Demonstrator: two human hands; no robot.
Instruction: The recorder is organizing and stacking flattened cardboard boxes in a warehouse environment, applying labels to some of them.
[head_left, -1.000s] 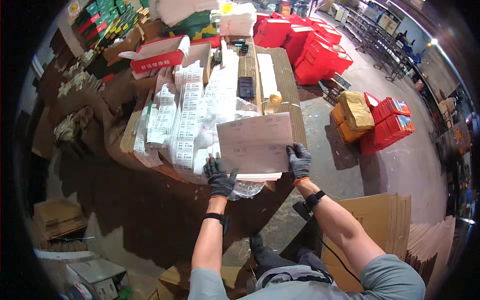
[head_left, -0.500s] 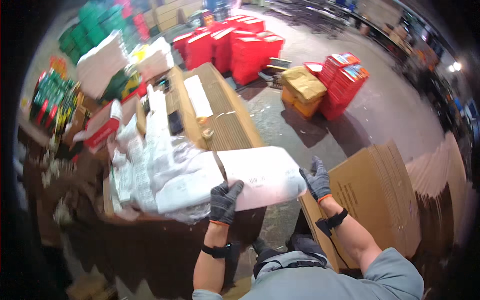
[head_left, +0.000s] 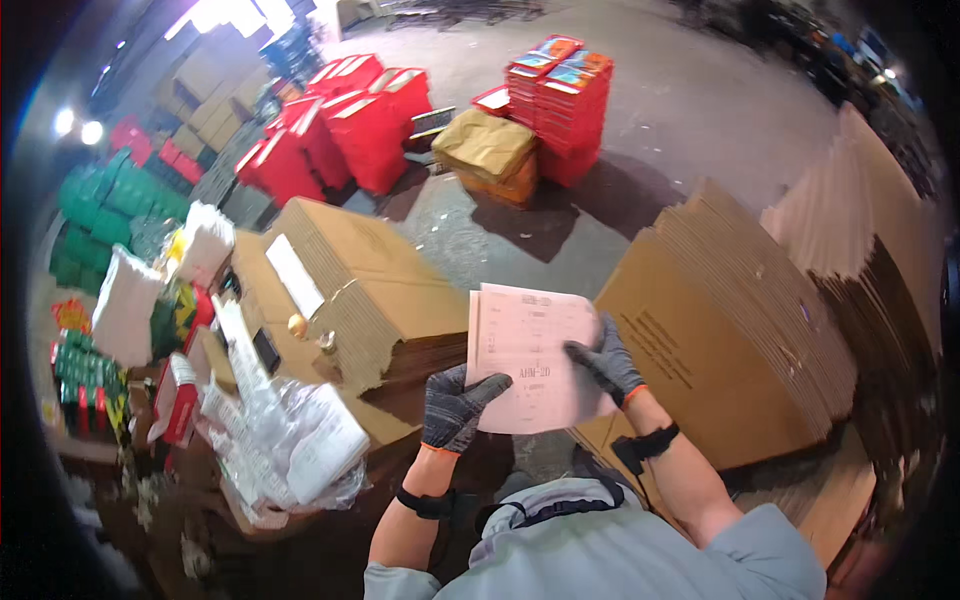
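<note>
Between both gloved hands is a small bundle of pale pinkish printed sheets, held upright at a slant; more than one layer shows along its left edge. My left hand is closed on the lower left edge, thumb across the front. At the right edge my right hand grips the sheets, its thumb lying on the print and its other fingers partly hidden. On the table to the left lies a pile of white printed sheets in crumpled clear plastic. Whether the sheets are paper or thin film, I cannot tell.
Flattened cartons are stacked on the left table, with a tape roll beside them. Another carton stack leans close on my right. Red stacks and a brown-wrapped bundle stand on the floor ahead.
The view has turned right. The sheets have left the table pile and come in front of me, now upright. My right hand, earlier spread at their end, has closed on them.
</note>
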